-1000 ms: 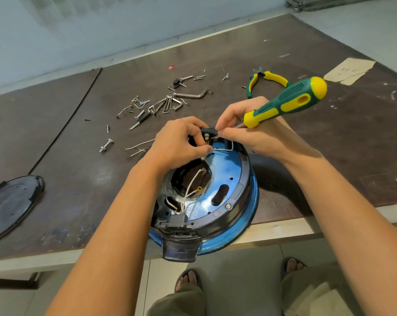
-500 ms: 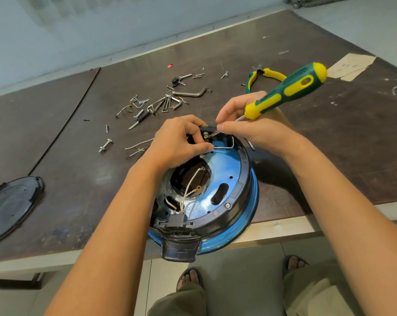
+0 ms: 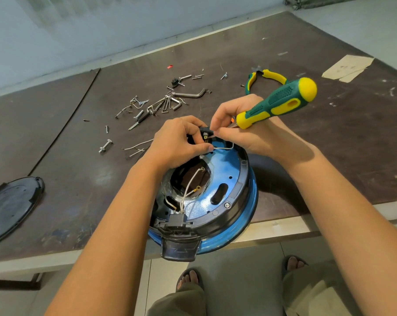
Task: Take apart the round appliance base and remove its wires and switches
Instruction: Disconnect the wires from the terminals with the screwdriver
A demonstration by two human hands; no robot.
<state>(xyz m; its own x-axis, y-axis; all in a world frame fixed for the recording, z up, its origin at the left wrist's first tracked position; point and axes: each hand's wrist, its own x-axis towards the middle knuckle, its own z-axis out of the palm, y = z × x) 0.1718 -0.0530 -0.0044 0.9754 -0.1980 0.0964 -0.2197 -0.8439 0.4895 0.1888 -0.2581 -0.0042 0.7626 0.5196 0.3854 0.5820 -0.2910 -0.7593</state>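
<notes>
Forearms reach over a round appliance base (image 3: pixel 227 179), blue metal in a black rim. It sits at the near edge of a dark table (image 3: pixel 329 156), partly overhanging, probably to keep it close to the body. Loose white wires (image 3: pixel 190 185) lie in its open centre, nearer than the hands. At the far rim, the left hand (image 3: pixel 179 142) curls around a small black switch (image 3: pixel 206 136), seemingly steadying it. Just beside it, the right hand (image 3: pixel 245 133) grips a green and yellow screwdriver (image 3: pixel 281 102), tip at the switch, apparently prying. Beyond the hands lie removed screws (image 3: pixel 156 106) and pliers (image 3: pixel 268 75). Far left of the left hand lies a black cover (image 3: pixel 10 201).
</notes>
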